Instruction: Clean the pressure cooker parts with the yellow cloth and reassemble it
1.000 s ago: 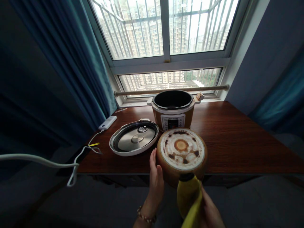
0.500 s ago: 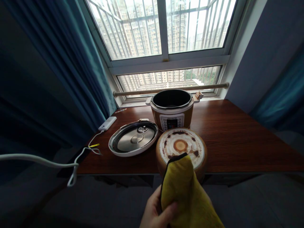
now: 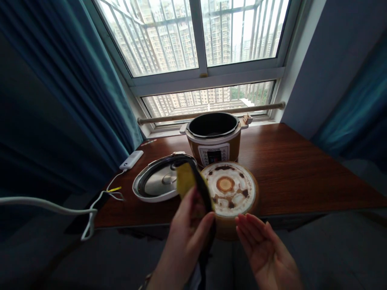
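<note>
My left hand (image 3: 190, 237) pinches a yellow cloth (image 3: 185, 179) with a dark edge, which is blurred and hangs down in front of the table edge. To its right, my right hand (image 3: 266, 253) is bare, palm turned up and fingers stretched out. Just beyond both hands sits a round, golden-brown upturned pot (image 3: 226, 185), its whitish base marked with brown stains and a ring in the middle. Whether the right fingertips touch its near side I cannot tell. Behind it stands an electric pressure cooker (image 3: 213, 141) without its lid, a dark pot inside.
Left of the upturned pot lies the cooker's lid (image 3: 157, 181), metal underside up, partly covered by the cloth. A white power bank (image 3: 131, 160) with a white cable (image 3: 101, 201) lies at the table's left. Blue curtains (image 3: 78, 88) flank the window; a rail (image 3: 208, 112) crosses it.
My left hand has moved left and up with the cloth, which no longer covers the upturned pot's near edge. My right hand has come into view at the lower right. The view has shifted slightly.
</note>
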A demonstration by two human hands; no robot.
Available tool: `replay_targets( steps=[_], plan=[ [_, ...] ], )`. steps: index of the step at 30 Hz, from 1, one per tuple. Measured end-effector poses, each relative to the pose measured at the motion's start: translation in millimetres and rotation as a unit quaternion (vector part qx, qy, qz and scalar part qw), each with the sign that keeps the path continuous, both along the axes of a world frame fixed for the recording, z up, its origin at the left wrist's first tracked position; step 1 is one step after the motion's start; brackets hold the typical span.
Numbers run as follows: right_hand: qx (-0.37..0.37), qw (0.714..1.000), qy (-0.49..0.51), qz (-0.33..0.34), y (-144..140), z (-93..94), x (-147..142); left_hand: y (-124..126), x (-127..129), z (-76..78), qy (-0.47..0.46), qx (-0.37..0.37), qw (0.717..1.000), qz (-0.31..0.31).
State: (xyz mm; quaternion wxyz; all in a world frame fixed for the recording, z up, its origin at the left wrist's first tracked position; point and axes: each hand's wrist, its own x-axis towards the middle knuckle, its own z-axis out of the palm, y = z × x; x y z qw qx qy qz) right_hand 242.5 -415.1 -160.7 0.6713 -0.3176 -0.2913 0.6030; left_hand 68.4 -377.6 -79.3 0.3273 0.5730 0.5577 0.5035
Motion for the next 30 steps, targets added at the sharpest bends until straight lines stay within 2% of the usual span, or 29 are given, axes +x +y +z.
replay_targets(
  steps=[2,3,5,7,9,10,13,16,21,25,28,30],
  plan=[
    [0.010,0.998,-0.009,-0.062,2.8,-1.2,1.8,16.4,16.9,-7.2,0.137,0.019,0.979,-0.149],
    [0.020,0.993,-0.041,-0.108,5.4,-3.0,3.2,23.4,22.8,-12.5,0.192,0.030,0.962,-0.195],
    [0.044,0.964,-0.162,-0.207,12.7,-10.0,6.7,33.5,29.2,-25.0,0.283,0.064,0.933,-0.210],
    [0.065,0.907,-0.315,-0.272,23.2,-21.7,9.7,38.2,30.0,-36.5,0.354,0.091,0.910,-0.196],
    [0.086,0.854,-0.430,-0.280,35.4,-35.9,10.6,39.3,28.0,-43.2,0.400,0.098,0.890,-0.198],
    [0.097,0.837,-0.464,-0.273,41.3,-43.0,10.2,39.5,26.5,-44.4,0.412,0.098,0.883,-0.204],
    [0.133,0.809,-0.509,-0.262,53.7,-59.0,7.3,43.7,21.2,-42.3,0.423,0.097,0.877,-0.206],
    [0.143,0.799,-0.517,-0.271,57.0,-63.5,5.2,59.0,13.5,-38.9,0.416,0.086,0.884,-0.196],
    [0.141,0.796,-0.512,-0.290,57.0,-59.2,4.2,104.6,-0.2,-40.2,0.350,0.080,0.911,-0.202],
    [0.150,0.795,-0.508,-0.297,58.5,-59.9,1.9,132.3,-8.2,-47.9,0.217,0.056,0.955,-0.193],
    [0.154,0.793,-0.507,-0.300,58.7,-61.3,-0.4,136.0,-13.4,-59.1,0.089,0.022,0.983,-0.159],
    [0.156,0.793,-0.505,-0.305,58.5,-61.7,-1.5,131.3,-15.9,-68.3,-0.003,-0.012,0.992,-0.125]
  ],
)
